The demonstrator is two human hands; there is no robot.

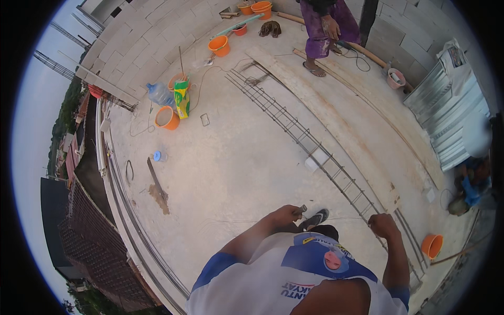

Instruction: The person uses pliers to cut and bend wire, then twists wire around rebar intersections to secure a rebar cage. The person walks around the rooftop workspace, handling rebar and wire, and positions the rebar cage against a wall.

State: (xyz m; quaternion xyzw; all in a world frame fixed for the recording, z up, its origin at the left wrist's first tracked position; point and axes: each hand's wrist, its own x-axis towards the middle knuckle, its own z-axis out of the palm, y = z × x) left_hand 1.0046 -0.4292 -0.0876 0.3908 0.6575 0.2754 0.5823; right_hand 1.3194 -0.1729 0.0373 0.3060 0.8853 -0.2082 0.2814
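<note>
My left hand (286, 216) is closed around a short grey, rounded thing (300, 210), whose end sticks out past the fingers; its kind is not clear. My right hand (384, 226) is closed over the near part of a long reinforcing-bar cage (307, 137). Whatever its fingers grip is too small to make out. The cage lies across the floor from upper left to lower right, with ties spaced along its bars. One sandalled foot (316, 218) of mine stands beside my left hand.
A co-worker in purple trousers (318, 29) stands beyond the cage. Long boards (325, 110) lie along it. Orange buckets (167, 118), a large water bottle (159, 94) and a yellow-green sack (181, 98) stand at left. Corrugated sheets (446, 105) lean at right. The roof edge (118, 210) runs along the left.
</note>
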